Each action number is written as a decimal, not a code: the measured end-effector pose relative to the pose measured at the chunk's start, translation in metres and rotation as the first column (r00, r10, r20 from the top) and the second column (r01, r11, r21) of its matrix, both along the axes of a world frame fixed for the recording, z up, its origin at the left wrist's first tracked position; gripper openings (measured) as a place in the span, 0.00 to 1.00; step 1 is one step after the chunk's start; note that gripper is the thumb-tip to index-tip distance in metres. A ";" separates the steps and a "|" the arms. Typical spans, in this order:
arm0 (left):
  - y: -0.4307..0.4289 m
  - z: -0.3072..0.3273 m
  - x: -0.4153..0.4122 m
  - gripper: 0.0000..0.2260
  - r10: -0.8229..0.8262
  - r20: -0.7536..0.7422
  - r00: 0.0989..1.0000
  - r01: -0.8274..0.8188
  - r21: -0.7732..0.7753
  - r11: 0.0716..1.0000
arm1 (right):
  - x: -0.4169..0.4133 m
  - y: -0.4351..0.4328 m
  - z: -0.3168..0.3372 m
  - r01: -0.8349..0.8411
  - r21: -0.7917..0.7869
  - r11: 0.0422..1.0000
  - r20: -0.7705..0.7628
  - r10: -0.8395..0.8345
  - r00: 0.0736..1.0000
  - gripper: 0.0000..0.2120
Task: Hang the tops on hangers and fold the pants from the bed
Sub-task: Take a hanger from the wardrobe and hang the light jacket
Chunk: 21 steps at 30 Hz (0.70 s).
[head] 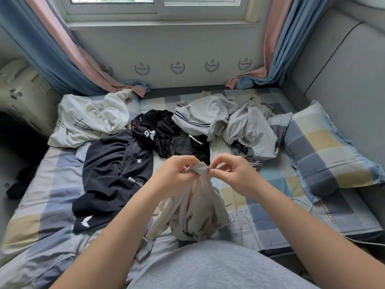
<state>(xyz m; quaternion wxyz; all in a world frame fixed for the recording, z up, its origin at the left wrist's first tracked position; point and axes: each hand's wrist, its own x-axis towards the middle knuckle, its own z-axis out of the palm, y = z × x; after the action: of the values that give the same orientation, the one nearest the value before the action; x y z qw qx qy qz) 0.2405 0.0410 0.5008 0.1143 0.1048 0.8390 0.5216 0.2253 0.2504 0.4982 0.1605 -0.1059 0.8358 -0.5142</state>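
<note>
Your left hand (177,174) grips the top edge of the crumpled beige zippered cloth garment (198,211) hanging below it. Just to its right, your right hand (235,176) pinches the small metal zipper pull (210,168). Tug unevenly and it could snag loose fabric or slip free.

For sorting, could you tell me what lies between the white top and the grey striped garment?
Head view: a crumpled black garment with white lettering lies between them.

daylit window (158,5), blue-pink curtains (279,49)
</note>
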 end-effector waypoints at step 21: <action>0.002 -0.002 0.014 0.16 -0.050 0.042 0.998 0.044 0.142 0.989 | 0.008 0.006 -0.005 0.177 -0.143 0.974 0.218 -0.143 0.965 0.08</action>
<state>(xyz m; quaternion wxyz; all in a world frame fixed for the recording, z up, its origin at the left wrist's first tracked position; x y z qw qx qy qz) 0.2550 0.0425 0.4986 0.1381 0.1205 0.7944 0.5791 0.2333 0.2559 0.4928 0.1952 0.0034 0.7762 -0.5995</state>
